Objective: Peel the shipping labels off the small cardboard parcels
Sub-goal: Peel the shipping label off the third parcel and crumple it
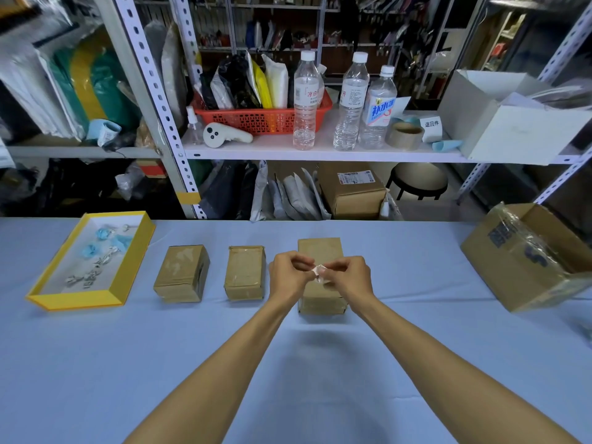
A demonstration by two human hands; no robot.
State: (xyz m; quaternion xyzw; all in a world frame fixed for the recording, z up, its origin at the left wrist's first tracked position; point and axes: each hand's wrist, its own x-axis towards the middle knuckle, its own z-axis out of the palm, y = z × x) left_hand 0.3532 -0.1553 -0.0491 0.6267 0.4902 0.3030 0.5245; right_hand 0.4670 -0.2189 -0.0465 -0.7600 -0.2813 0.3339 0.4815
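Three small cardboard parcels sit in a row across the middle of my bench (96, 363), which is covered in a pale blue cloth. The left parcel (182, 273) and the middle parcel (245, 272) lie apart from each other, their tops bare brown card with patches of tape sheen. The right parcel (320, 251) is the tallest of the three and lies partly behind my hands.

My left hand (288, 274) and my right hand (349, 275) meet just above the near end of that right parcel. Both are curled nearly closed, thumbs and fingertips pinched together on a crumpled scrap of label (320, 271), white with a little pink showing, squeezed between them. The scrap is held up off the parcel's top; I cannot tell whether any corner of it touches the card.

At the far left of the bench lies a shallow yellow tray (35, 298) with a white floor, holding blue wads and small grey-white paper scraps. At the far right an open cardboard box (512, 283) stands tilted, with clear film over part of it. Beyond the bench, a white shelf (272, 149) carries three water bottles, a red basket (256, 120) of pouches and a roll of tape (405, 135).
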